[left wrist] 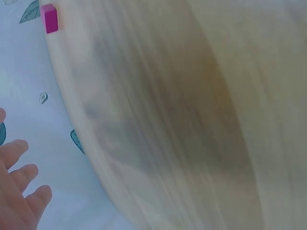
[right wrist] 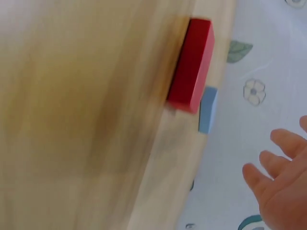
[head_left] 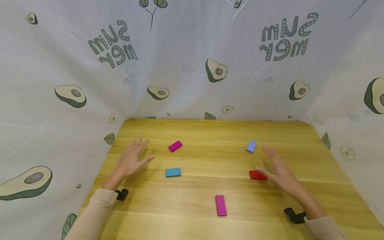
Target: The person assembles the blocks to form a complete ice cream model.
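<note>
Several small rectangular blocks lie apart on a wooden table [head_left: 198, 186]. My left hand [head_left: 132, 160] hovers over the table's left side, fingers spread and holding nothing; a magenta block [head_left: 175, 146] and a blue block [head_left: 173, 172] lie to its right. Above the right side is my right hand [head_left: 280, 173], slightly blurred, fingers extended and nothing in its grasp. Its thumb overlaps the end of a red block [head_left: 257, 175] in the head view; in the right wrist view the hand is apart from it. Farther back lies a periwinkle block [head_left: 251, 146]. Another magenta block [head_left: 221, 205] lies near the front middle.
A white cloth [head_left: 186, 43] printed with avocados and mirrored lettering hangs behind and beside the table. Each wrist wears a black camera mount, one on the left [head_left: 122, 194] and one on the right [head_left: 294, 216].
</note>
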A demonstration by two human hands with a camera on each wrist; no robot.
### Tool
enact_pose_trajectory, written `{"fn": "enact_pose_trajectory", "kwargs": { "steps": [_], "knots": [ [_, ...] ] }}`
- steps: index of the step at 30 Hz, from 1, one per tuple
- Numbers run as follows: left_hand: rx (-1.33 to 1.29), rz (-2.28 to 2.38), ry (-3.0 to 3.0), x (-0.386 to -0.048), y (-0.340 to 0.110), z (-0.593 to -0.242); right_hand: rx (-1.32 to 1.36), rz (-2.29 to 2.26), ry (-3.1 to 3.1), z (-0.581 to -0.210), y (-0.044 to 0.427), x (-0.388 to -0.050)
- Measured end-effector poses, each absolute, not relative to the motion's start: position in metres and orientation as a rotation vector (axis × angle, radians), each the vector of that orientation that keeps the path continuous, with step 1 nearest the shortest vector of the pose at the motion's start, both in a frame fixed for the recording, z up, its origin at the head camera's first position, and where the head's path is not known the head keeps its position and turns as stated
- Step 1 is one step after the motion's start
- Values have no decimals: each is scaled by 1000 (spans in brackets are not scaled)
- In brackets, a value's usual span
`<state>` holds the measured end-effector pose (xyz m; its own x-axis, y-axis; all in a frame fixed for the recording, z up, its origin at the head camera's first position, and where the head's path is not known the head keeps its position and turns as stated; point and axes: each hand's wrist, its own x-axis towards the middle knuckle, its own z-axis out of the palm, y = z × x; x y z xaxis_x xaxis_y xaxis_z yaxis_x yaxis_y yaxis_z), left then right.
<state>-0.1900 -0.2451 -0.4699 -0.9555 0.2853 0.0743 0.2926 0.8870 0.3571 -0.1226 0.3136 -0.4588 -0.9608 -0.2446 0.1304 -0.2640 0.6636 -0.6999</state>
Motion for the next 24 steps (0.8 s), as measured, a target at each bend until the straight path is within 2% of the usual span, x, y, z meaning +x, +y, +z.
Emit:
{"fn": "enact_pose_trajectory", "kwargs": {
  "steps": [19,24],
  "knots": [
    [-691,-907,-2990,-174,-210,-478,494,1416,-2755,-476,275,-93],
    [-691,-1010,-2989,-171,-205,-484,596,1513,-2654,-486,267,-87]
  ]
}}
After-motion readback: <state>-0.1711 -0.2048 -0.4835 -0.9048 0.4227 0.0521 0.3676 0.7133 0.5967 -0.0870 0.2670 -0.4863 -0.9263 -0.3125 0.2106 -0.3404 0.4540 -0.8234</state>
